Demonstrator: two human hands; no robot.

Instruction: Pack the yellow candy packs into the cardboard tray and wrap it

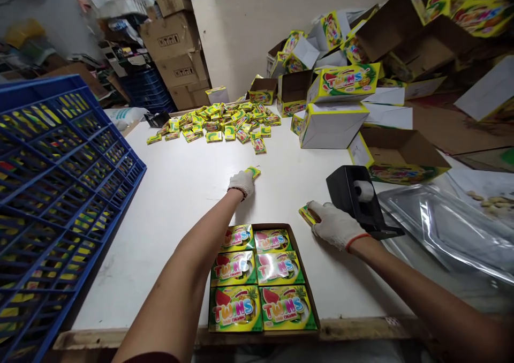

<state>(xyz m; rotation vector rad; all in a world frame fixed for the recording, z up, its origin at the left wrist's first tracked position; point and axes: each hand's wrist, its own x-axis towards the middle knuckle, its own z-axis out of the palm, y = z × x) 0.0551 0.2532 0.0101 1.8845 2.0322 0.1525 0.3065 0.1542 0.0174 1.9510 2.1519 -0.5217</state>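
We see the left hand (241, 183), in a white knit glove, stretched far out over the white surface (180, 208), its fingers curled down onto a small yellow packet (253, 171) that lies flat there; the packet's far end sticks out past the fingertips. The right hand (333, 225), gloved the same way, rests nearer to us, with its fingers closed around a flat packet (306, 214) held low against the surface, just beside a black tape dispenser (359, 199) with a white roll in it. Between the two forearms, at the near edge, we find a shallow brown tray (309, 293) holding six green-and-yellow Twins boxes (261, 277) in three rows of two, all face up. Well beyond the left hand, a loose pile of packets (225, 122) is spread across the far side of the surface. To the right of that pile, open cartons (333, 122) in the same yellow print stand and lie tumbled on one another. A blue plastic crate (60, 191) rises at the left edge, and clear plastic sheeting (441, 229) lies at the right, behind the dispenser. Plain cardboard boxes (176, 47) are stacked at the back.
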